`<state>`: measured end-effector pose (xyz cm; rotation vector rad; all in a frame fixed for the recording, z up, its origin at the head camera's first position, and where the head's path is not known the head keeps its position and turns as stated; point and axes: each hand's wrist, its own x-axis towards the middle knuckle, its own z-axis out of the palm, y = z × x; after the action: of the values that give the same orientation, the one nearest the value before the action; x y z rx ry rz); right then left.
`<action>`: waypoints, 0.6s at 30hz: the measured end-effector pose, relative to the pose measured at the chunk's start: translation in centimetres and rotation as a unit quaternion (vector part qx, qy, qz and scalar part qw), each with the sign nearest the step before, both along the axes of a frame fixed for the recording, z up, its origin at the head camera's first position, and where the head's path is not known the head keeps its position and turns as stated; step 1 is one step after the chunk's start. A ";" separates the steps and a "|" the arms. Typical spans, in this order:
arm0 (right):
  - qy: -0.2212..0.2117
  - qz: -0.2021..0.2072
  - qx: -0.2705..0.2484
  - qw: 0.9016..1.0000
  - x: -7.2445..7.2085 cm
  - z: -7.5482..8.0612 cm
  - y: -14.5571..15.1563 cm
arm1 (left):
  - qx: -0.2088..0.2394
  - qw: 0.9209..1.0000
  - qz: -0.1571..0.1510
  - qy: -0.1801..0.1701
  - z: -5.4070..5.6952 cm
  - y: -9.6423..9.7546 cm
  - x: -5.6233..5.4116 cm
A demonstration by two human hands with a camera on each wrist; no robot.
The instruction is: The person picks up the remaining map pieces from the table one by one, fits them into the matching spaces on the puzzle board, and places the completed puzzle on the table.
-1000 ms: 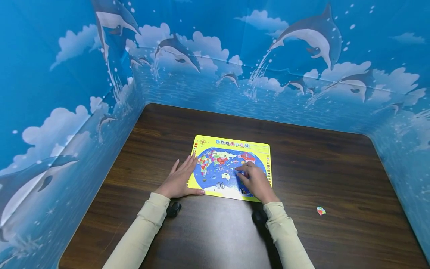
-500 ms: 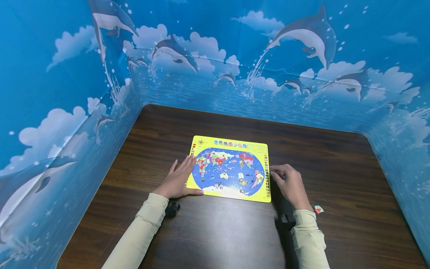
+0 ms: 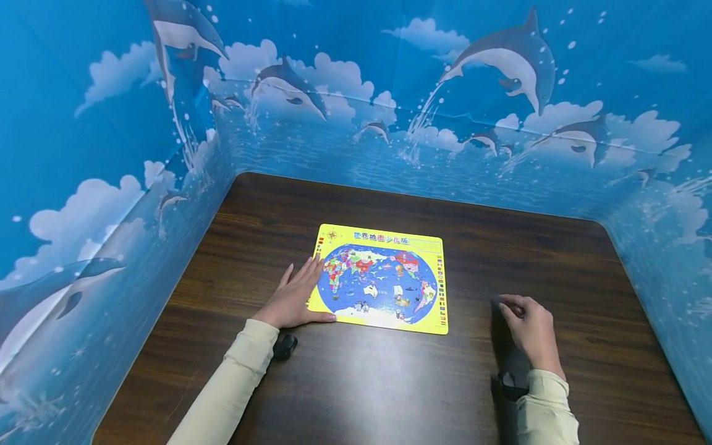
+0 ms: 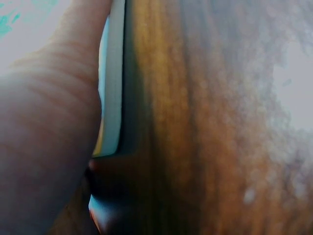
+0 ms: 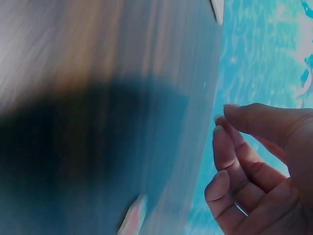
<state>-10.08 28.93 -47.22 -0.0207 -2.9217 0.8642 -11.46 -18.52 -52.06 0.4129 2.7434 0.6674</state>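
A yellow-bordered world map board (image 3: 384, 300) with a blue oval map lies flat on the table. My left hand (image 3: 297, 300) rests on its left edge, fingers straight and spread, the thumb along the lower edge. In the left wrist view, the board's side edge (image 4: 115, 88) shows beside that hand. My right hand (image 3: 531, 330) is over the table to the right of the board, fingers loosely curled, thumb near the fingertips, holding nothing. A small multicoloured piece (image 5: 134, 218) lies on the table in the right wrist view; the right hand hides it in the head view.
The dark wood table (image 3: 384, 383) has rounded far corners. Blue cloth walls (image 3: 356, 148) printed with dolphins and clouds stand along its far and side edges. A black wrist camera (image 3: 285, 347) sits at the left cuff, and another (image 3: 513, 388) at the right cuff.
My right hand has left the map board and moved right across the table, now covering the small piece in the head view. My left hand has stayed on the board's left edge.
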 end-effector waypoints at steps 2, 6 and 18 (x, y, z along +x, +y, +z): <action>-0.011 -0.010 0.007 1.000 0.4 -0.1 0.8 | 0.001 1.000 0.002 -0.001 0.1 0.0 0.0; -0.038 -0.030 0.016 0.999 1.4 -0.3 2.2 | 0.001 1.000 0.003 -0.002 0.2 0.1 0.0; -0.101 -0.027 0.051 0.993 3.8 -0.2 4.4 | 0.003 1.000 0.003 0.001 0.4 0.2 0.1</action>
<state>-6.28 33.36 -47.39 -0.1908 -3.1313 0.7432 -11.41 -18.30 -51.69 0.4059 2.7459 0.6783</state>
